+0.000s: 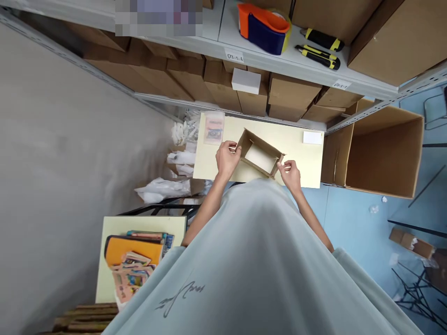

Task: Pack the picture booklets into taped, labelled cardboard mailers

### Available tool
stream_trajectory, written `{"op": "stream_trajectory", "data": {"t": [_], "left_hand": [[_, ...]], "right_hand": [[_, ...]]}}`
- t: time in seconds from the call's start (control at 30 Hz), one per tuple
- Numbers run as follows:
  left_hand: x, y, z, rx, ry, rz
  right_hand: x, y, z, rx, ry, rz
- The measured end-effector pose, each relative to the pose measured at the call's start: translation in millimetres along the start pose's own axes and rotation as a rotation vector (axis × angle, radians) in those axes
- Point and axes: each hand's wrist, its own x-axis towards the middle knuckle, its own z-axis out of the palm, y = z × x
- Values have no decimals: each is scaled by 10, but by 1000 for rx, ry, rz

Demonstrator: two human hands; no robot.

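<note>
A small open cardboard box rests on a pale yellow table in front of me. My left hand grips the box's left flap with fingers curled. My right hand pinches the box's right corner flap. The box's inside looks pale and holds nothing that I can make out. A flat packet with a printed card lies at the table's far left, and a white slip lies at its far right.
A large open carton stands right of the table. Shelves behind hold brown boxes, a tape dispenser and two utility knives. White bags pile left; a second table with books sits lower left.
</note>
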Motion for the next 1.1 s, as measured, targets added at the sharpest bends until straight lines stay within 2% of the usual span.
{"op": "stream_trajectory", "data": {"t": [0.1,0.17,0.3,0.4,0.5,0.57,0.67,0.8,0.87,0.97,1.1], "left_hand": [[116,52,-104,97,-79,54],[170,84,-189,142,-137,86],[218,126,-358,190,-211,168],[221,136,-424,180,-247,190],[210,122,-425,177,-288,195],[198,96,-409,175,-330,213],[185,39,-384,152,-437,244],[192,-24,-327,66,-555,202],[217,-21,-285,23,-537,153],[312,39,-226,11,-453,115],[528,103,-166,33,-446,224]], "right_hand": [[-213,-156,79,-171,-4,24],[-243,-261,157,-232,37,23],[-86,-454,248,-365,143,-39],[83,-570,278,-473,155,-120],[203,-627,333,-514,149,-140],[242,-618,368,-493,122,-148],[248,-554,370,-414,39,-244],[246,-461,292,-358,-81,-324],[267,-431,258,-349,-107,-311],[325,-383,256,-344,-77,-268],[434,-273,311,-360,71,-217]]}}
